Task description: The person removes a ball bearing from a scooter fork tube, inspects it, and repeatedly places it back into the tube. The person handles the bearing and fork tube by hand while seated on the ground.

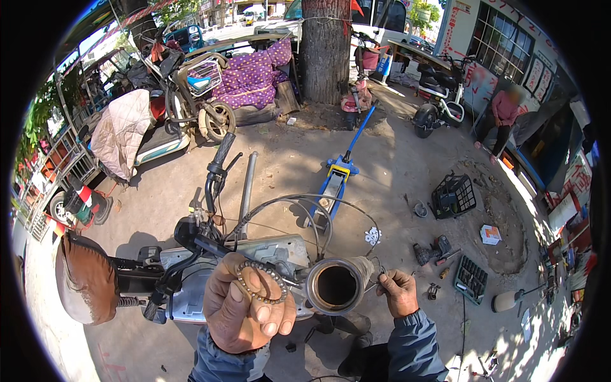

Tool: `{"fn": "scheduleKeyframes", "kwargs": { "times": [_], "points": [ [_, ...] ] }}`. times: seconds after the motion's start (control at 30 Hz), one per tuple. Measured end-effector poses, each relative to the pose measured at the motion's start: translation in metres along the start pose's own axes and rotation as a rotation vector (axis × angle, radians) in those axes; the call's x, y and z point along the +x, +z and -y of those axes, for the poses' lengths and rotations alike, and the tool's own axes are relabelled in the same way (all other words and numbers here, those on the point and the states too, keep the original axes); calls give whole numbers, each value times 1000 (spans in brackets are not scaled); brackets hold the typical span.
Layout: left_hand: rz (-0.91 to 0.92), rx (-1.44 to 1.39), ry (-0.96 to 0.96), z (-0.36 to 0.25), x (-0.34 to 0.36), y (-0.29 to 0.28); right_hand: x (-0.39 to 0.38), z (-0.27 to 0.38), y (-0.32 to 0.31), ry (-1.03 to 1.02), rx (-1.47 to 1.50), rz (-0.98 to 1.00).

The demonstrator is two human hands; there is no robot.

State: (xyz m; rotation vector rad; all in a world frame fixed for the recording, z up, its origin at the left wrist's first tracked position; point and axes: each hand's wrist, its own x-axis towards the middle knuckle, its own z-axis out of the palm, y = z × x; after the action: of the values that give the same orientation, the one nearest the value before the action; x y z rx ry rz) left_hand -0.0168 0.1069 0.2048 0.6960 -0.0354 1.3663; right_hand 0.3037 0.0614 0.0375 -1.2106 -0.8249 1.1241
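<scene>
My left hand pinches a ring of small metal balls, held up just left of an upright, open metal tube with a dark hollow. On the tube's right side, my right hand has its fingers closed at some thin wire; exactly what they grip is unclear. Black handlebars with cables lie beyond my hands, over the silver body of a dismantled two-wheeler. Its brown seat is at the left.
A blue floor jack stands ahead. Right are a black crate, drills, a socket case and scattered tools. Parked scooters surround a tree trunk. A person in pink sits by the wall at back right.
</scene>
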Motion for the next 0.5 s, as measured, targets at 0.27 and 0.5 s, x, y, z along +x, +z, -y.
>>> {"fn": "scheduleKeyframes", "kwargs": {
  "times": [0.27,0.5],
  "points": [
    [-12,14,2,-8,-5,-5,-4,-1,11,6,6,1],
    [-53,116,22,8,1,-2,-8,7,-7,14,12,-61]
  ]
}}
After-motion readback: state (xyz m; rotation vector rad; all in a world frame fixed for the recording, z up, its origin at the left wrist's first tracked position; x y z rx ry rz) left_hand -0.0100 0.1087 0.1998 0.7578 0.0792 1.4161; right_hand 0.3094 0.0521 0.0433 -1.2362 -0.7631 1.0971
